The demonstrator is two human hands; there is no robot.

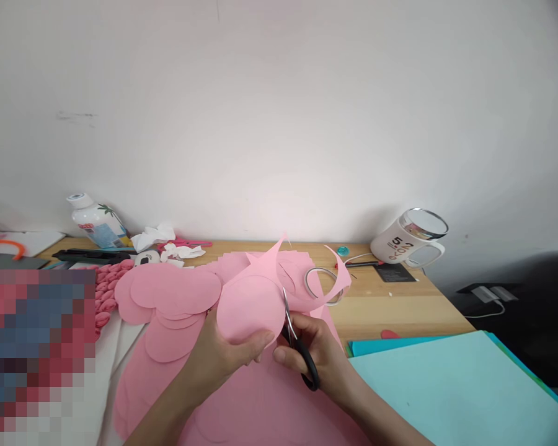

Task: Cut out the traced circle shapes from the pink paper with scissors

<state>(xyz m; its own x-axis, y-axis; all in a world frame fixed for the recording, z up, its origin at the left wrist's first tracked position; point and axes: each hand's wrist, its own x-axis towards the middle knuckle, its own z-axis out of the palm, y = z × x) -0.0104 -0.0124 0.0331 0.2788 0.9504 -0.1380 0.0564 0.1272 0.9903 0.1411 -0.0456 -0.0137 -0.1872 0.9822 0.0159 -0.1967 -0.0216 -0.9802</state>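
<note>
My left hand grips a sheet of pink paper, thumb on its front near the lower edge. A round outline shows on the sheet, and a curling strip of offcut swings out to the right from it. Black-handled scissors are in my right hand, fingers in the loops, blades pointing up at the right edge of the round part. Whether the blades are fully closed is hard to see. Beneath and left of my hands lie several overlapping pink paper rounds on larger pink sheets.
A roll of tape lies behind the offcut. At the back right stands a white mug; light-blue sheets cover the front right. Back left are a white bottle, crumpled tissues and a pink braided item. A blurred patch hides the left.
</note>
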